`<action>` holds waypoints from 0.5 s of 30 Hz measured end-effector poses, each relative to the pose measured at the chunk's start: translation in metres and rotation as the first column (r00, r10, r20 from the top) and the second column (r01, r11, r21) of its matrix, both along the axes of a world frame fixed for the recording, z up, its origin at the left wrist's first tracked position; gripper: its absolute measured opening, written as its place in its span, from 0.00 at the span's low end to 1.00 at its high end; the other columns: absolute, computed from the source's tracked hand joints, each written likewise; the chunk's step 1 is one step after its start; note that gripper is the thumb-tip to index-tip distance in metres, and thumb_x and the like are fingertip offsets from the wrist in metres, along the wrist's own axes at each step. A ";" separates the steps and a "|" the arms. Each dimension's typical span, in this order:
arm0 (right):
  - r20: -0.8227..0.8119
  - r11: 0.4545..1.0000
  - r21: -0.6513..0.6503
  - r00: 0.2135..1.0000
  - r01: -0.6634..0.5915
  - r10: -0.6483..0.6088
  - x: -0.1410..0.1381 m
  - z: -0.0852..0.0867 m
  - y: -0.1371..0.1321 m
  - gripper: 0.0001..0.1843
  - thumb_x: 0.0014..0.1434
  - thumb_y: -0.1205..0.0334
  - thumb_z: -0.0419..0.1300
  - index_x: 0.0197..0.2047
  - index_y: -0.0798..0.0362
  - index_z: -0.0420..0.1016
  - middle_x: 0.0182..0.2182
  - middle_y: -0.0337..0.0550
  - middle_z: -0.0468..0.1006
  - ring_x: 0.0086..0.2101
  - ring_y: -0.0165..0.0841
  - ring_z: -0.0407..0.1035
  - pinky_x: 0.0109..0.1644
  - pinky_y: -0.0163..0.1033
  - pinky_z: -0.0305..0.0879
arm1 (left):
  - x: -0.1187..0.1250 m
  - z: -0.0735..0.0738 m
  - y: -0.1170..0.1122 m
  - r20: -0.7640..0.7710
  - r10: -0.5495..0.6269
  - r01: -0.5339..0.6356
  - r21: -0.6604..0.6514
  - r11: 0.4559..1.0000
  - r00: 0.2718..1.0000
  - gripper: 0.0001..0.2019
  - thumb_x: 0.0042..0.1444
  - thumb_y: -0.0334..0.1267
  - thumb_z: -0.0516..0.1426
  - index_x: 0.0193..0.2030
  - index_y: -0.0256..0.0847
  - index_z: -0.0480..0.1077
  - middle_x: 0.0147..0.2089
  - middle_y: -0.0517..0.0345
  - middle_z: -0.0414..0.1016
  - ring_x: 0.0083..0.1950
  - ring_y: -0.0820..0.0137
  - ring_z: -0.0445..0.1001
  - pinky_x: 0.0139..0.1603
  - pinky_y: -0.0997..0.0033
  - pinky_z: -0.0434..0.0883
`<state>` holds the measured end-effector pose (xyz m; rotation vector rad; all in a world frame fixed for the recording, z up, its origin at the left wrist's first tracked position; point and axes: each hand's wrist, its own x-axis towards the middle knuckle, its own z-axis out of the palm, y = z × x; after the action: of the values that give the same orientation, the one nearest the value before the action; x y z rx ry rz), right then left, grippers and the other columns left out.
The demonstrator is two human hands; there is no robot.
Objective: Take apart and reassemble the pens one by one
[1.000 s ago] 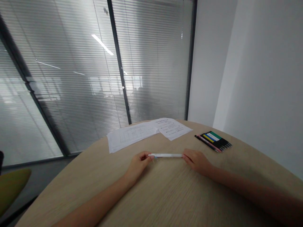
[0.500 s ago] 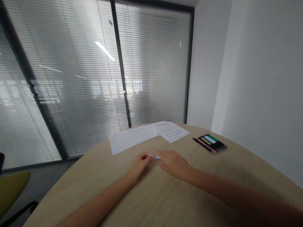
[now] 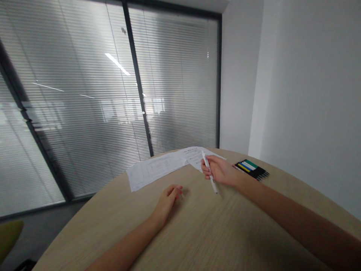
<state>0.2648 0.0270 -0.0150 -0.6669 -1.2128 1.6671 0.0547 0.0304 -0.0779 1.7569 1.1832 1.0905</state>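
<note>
My right hand [image 3: 221,171] is closed around a white pen [image 3: 213,184], held slanted with its tip down near the wooden table [image 3: 197,233]. The pen's upper end sticks up above my fingers. My left hand [image 3: 168,198] rests on the table a short way to the left, fingers curled and pinched together. Whether they hold anything small is too unclear to tell. The two hands are apart.
Two printed paper sheets [image 3: 158,168] lie at the table's far edge, one partly behind my right hand. A row of several coloured pens [image 3: 252,169] lies to the right of that hand. Glass walls with blinds stand behind, a white wall to the right.
The right hand has pulled the white pen away from the left hand, lifting it up and to the right. The left hand stays put. The view has shifted slightly.
</note>
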 end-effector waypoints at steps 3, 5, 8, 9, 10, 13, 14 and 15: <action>-0.098 0.989 -0.059 0.987 -0.132 0.126 0.016 0.013 -0.004 0.28 0.54 0.40 0.38 0.18 0.54 0.58 0.10 0.32 0.54 0.13 0.23 0.48 0.18 0.29 0.48 | 0.001 0.002 -0.002 -0.021 -0.015 0.015 0.003 1.000 1.000 0.16 0.47 0.47 0.48 0.25 0.37 0.68 0.20 0.62 0.64 0.25 0.72 0.63 0.28 0.74 0.60; -0.136 0.980 -0.069 0.975 -0.187 0.176 0.025 0.016 -0.006 0.32 0.52 0.35 0.35 0.14 0.54 0.53 0.09 0.31 0.51 0.12 0.23 0.46 0.16 0.29 0.45 | 0.000 0.002 -0.001 -0.036 -0.025 0.025 0.004 1.000 0.999 0.16 0.47 0.46 0.47 0.25 0.37 0.68 0.22 0.61 0.66 0.26 0.71 0.64 0.29 0.73 0.60; -0.167 0.973 -0.076 0.965 -0.219 0.204 0.036 0.015 -0.007 0.33 0.50 0.34 0.35 0.12 0.54 0.48 0.07 0.31 0.48 0.11 0.23 0.43 0.15 0.29 0.44 | -0.001 0.000 0.001 -0.061 -0.048 0.048 0.005 0.999 0.997 0.16 0.47 0.46 0.47 0.24 0.38 0.68 0.23 0.59 0.68 0.28 0.70 0.65 0.30 0.73 0.61; -0.171 0.972 -0.079 0.963 -0.223 0.207 0.040 0.015 -0.007 0.32 0.51 0.35 0.35 0.12 0.53 0.47 0.07 0.31 0.47 0.11 0.23 0.43 0.15 0.29 0.44 | -0.001 0.000 0.001 -0.061 -0.053 0.054 0.005 0.999 0.997 0.15 0.47 0.46 0.47 0.24 0.38 0.68 0.23 0.59 0.68 0.28 0.69 0.65 0.30 0.73 0.61; -0.173 0.971 -0.082 0.963 -0.224 0.208 0.043 0.015 -0.007 0.32 0.52 0.36 0.35 0.11 0.53 0.47 0.07 0.31 0.47 0.11 0.23 0.42 0.15 0.29 0.44 | -0.002 -0.001 0.002 -0.056 -0.054 0.054 0.004 0.999 0.997 0.15 0.47 0.46 0.48 0.23 0.38 0.68 0.23 0.59 0.68 0.28 0.69 0.66 0.30 0.73 0.61; -0.170 0.973 -0.082 0.965 -0.217 0.200 0.049 0.016 -0.008 0.29 0.54 0.42 0.36 0.11 0.53 0.46 0.07 0.31 0.47 0.11 0.23 0.42 0.14 0.29 0.45 | -0.003 0.000 0.003 -0.020 -0.018 0.018 -0.005 1.000 1.000 0.15 0.45 0.47 0.48 0.20 0.38 0.67 0.23 0.58 0.68 0.27 0.69 0.66 0.30 0.73 0.61; -0.173 0.974 -0.077 0.965 -0.211 0.196 0.050 0.018 -0.008 0.28 0.54 0.43 0.37 0.11 0.53 0.46 0.07 0.31 0.47 0.11 0.23 0.42 0.14 0.29 0.45 | -0.003 0.000 0.003 -0.012 -0.003 0.003 -0.011 1.000 1.000 0.15 0.45 0.47 0.48 0.19 0.38 0.66 0.22 0.58 0.68 0.27 0.69 0.65 0.29 0.73 0.61; -0.179 0.976 -0.070 0.965 -0.206 0.191 0.051 0.019 -0.009 0.27 0.53 0.44 0.38 0.11 0.53 0.46 0.07 0.31 0.47 0.11 0.23 0.41 0.14 0.29 0.45 | -0.003 0.001 0.002 -0.008 0.007 -0.007 -0.016 1.000 1.000 0.15 0.44 0.47 0.48 0.19 0.38 0.66 0.21 0.58 0.68 0.26 0.69 0.65 0.29 0.73 0.61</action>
<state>0.3161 0.0181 0.0037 -0.4552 -1.1168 1.9125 0.0516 0.0329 -0.0773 1.7476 1.2009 1.0765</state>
